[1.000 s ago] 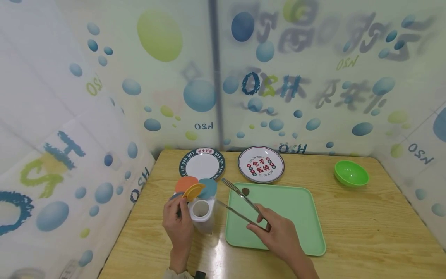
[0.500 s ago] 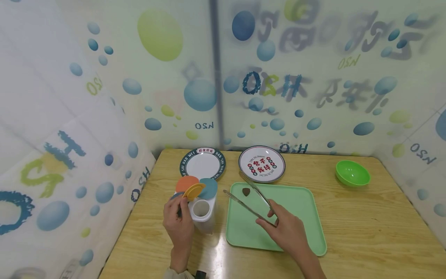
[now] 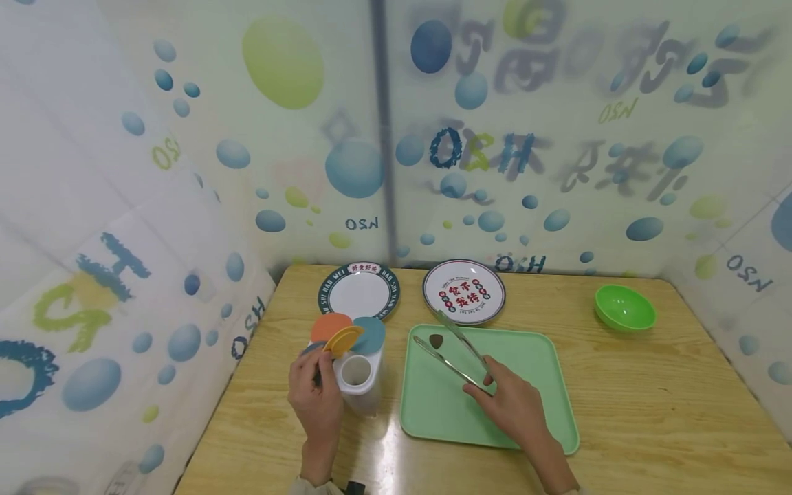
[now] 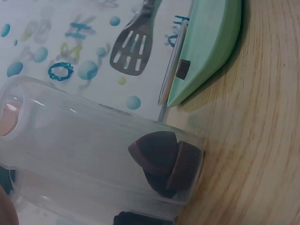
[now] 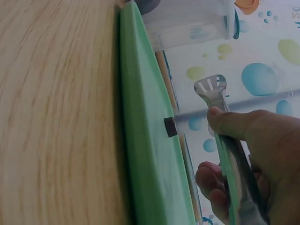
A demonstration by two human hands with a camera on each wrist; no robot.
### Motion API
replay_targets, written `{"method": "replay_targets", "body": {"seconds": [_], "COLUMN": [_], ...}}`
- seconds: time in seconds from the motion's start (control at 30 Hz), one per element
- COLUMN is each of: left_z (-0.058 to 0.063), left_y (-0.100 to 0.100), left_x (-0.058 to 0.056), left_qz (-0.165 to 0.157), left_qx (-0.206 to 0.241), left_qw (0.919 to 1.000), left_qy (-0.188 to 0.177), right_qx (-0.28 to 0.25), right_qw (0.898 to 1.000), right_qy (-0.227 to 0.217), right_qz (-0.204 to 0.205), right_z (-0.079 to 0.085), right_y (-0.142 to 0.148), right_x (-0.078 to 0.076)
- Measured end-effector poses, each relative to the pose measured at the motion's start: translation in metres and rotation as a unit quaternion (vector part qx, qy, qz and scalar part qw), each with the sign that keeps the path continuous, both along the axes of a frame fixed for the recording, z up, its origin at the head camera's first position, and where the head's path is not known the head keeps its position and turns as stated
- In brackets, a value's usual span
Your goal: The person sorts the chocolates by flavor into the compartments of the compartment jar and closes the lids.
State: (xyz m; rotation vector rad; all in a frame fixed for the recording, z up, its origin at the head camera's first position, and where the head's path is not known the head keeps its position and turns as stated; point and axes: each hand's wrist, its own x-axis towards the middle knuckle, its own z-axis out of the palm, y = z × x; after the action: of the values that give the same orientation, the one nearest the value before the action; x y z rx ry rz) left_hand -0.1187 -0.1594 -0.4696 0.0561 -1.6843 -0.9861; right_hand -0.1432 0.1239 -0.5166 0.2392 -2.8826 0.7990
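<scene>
My left hand (image 3: 317, 395) pinches a raised yellow lid (image 3: 344, 341) of a white see-through container (image 3: 364, 397) with several coloured lids. Below that lid the round mouth is uncovered. Dark brown pieces (image 4: 161, 157) lie at the container's bottom in the left wrist view. My right hand (image 3: 510, 405) grips metal tongs (image 3: 447, 362) over the light green tray (image 3: 489, 412), their arms spread apart. One dark brown piece (image 3: 436, 341) lies near the tray's far left corner, between the tong tips in the head view. The tongs' slotted tip (image 5: 213, 89) shows in the right wrist view.
Behind the container stands a plate with a dark green rim (image 3: 326, 292). A white plate with red print (image 3: 464, 292) lies behind the tray. At the far right is a bright green bowl (image 3: 625, 308). Patterned walls (image 3: 346, 227) enclose the wooden table (image 3: 656, 399).
My right hand has moved right with the tongs, whose tips went from near the container to around the brown piece. My left hand and the yellow lid have stayed put.
</scene>
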Motion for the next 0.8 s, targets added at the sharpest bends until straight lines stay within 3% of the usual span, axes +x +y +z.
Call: {"method": "replay_targets", "body": {"seconds": [0.43, 0.8], "left_z": [-0.021, -0.001], "left_y": [-0.009, 0.0], "left_x": [-0.007, 0.001], "left_qz": [0.002, -0.002], "left_qx": [0.004, 0.004], "left_qw": [0.9999, 0.9999], "left_qy": [-0.015, -0.01], "right_qx": [0.008, 0.007], "right_qw": [0.999, 0.995], "right_qy": [-0.045, -0.097], "right_qz": [-0.011, -0.005], "right_z": [-0.016, -0.019], "right_y": [0.003, 0.002], "right_x": [-0.008, -0.012]}}
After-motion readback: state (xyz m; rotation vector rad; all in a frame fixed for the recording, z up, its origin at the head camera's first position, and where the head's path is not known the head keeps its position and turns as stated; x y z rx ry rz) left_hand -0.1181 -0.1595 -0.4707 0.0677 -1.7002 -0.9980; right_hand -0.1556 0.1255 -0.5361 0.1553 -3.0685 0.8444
